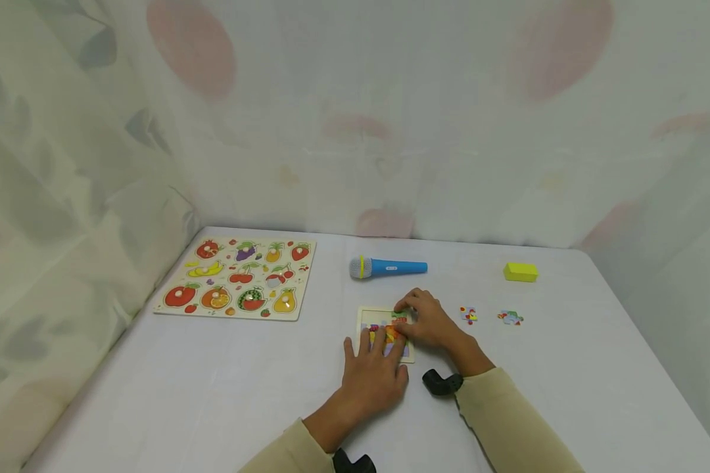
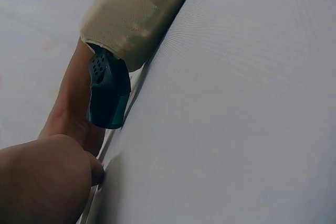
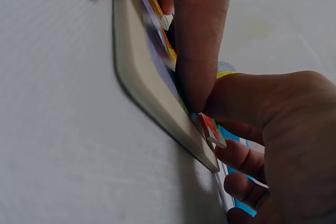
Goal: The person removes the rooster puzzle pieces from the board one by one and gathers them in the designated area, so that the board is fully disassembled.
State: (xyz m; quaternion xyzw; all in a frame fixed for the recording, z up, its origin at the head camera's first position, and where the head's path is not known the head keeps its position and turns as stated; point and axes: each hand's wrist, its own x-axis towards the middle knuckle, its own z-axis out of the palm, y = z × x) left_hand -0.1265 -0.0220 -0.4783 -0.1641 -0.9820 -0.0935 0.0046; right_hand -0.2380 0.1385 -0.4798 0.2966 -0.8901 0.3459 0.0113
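A small jigsaw tray (image 1: 387,309) with a pale frame lies in front of me, partly filled with colourful pieces. My left hand (image 1: 371,384) rests on it, its spread fingers pressing the pieces in the lower part. At the tray's upper right my right hand (image 1: 430,323) pinches a jigsaw piece (image 3: 211,129) between thumb and fingers; red and green show on it. In the right wrist view that piece sits tilted above the tray's rim (image 3: 152,90). Two loose jigsaw pieces, a near one (image 1: 469,315) and a farther one (image 1: 511,318), lie right of the right hand.
Behind the tray lies a blue toy microphone (image 1: 398,267). A fruit peg puzzle board (image 1: 260,274) is at the left, and a yellow-green block (image 1: 520,272) at the back right. Curtains (image 1: 355,131) close off the back and sides of the white table (image 1: 213,394).
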